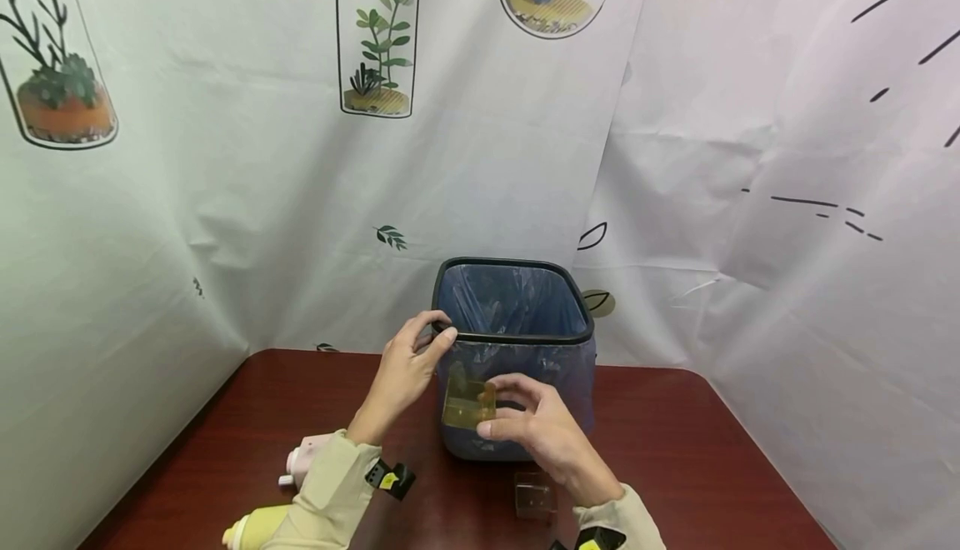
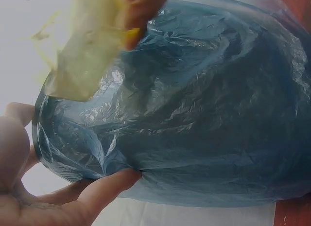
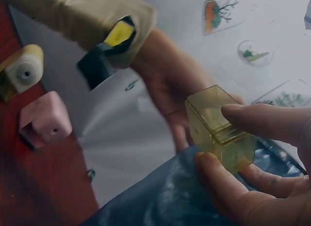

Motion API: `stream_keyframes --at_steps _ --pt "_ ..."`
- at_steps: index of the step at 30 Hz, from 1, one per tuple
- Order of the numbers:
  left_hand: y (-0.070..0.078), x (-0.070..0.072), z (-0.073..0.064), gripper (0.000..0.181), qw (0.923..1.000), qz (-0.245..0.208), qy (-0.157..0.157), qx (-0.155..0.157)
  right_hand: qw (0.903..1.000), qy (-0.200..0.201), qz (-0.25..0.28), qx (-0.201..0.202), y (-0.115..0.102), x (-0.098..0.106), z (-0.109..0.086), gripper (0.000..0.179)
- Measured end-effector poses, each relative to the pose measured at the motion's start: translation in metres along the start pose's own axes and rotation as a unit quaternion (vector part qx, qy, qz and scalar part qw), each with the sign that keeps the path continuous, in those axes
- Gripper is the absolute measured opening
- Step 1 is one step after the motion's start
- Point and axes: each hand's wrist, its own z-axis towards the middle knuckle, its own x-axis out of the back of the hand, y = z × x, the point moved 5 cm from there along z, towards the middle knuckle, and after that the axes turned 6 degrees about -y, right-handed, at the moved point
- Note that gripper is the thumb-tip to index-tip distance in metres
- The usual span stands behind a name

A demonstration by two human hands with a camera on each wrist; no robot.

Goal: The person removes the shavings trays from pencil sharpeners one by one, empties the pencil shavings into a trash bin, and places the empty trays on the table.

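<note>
A trash bin with a black rim [image 1: 517, 339] and a blue plastic liner [image 1: 510, 300] stands on the table. At its near left corner my left hand [image 1: 405, 367] pinches the rim and liner, the thumb [image 2: 114, 184] against the outside of the liner. My right hand [image 1: 543, 425] holds a see-through yellow plastic box [image 3: 221, 126] between thumb and fingers. In the head view this box is in front of the bin's near side, below the rim.
A clear plastic box [image 1: 534, 497] lies on the dark red table [image 1: 660, 442] near the right wrist. To the left are a pink pencil-sharpener-like body [image 3: 46, 119] and a yellow one [image 3: 26, 68], both partly behind the left sleeve in the head view. White printed cloth [image 1: 487, 158] hangs around the table.
</note>
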Motion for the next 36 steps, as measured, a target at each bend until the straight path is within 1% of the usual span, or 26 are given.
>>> stream_keyframes --at_steps 7,14,21,28,32,36 --pt "0.0 0.0 -0.001 0.04 1.0 0.003 0.004 -0.002 0.9989 0.013 -0.035 -0.027 0.025 0.001 -0.003 0.053" --pt "-0.001 -0.001 -0.001 0.038 0.9999 0.003 0.009 -0.005 0.9985 0.009 -0.027 -0.046 0.055 0.003 -0.007 0.052" --pt "-0.001 -0.001 -0.001 0.038 0.9999 -0.003 0.011 -0.007 0.997 0.019 -0.04 -0.063 0.082 0.008 -0.013 0.051" --pt "-0.001 -0.001 -0.001 0.039 0.9999 0.0 0.011 -0.006 0.9958 0.024 -0.057 -0.068 0.096 0.01 -0.016 0.049" --pt "-0.001 -0.001 -0.001 0.039 0.9999 -0.002 0.012 -0.007 0.9938 0.021 -0.081 -0.073 0.101 0.011 -0.015 0.049" --pt "0.0 -0.001 -0.001 0.039 0.9999 -0.001 0.009 -0.007 0.9897 0.017 -0.11 -0.09 0.108 0.013 -0.014 0.048"
